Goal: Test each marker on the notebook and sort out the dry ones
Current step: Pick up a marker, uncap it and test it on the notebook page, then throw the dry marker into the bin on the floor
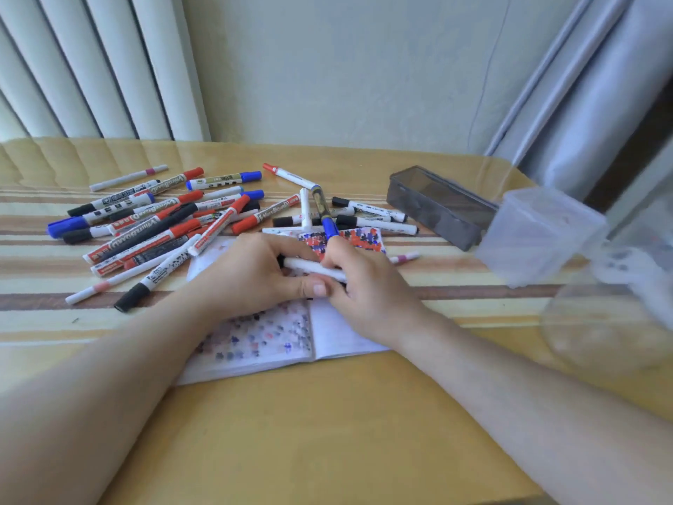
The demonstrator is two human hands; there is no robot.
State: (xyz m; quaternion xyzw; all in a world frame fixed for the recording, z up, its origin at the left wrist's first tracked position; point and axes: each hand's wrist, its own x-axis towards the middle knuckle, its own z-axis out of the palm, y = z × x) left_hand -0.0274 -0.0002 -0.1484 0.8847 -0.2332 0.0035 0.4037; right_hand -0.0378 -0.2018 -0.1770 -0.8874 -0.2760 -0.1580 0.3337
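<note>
White plastic marker [314, 268] lies crosswise over the open notebook [255, 333], held at both ends: the left hand [255, 273] has its fingers curled round the dark-capped end and the right hand [358, 286] pinches the barrel end, also with a blue-capped marker [325, 213] sticking up between its fingers. I would guess the cap is about to be pulled. The marker looks light, stiff and smooth, so a firm pinch on the barrel near the cap should serve best; a loose hold could slip.

Only 1 head view is given. Left of the notebook lies a heap of markers [156, 220], roughly 20, too overlapped to count exactly. Behind the notebook lie about 6 more [368, 216]. Right of it stand 1 smoky grey box [437, 205] and 1 clear container [539, 235]. The striped table [327, 431] bears all of it.
</note>
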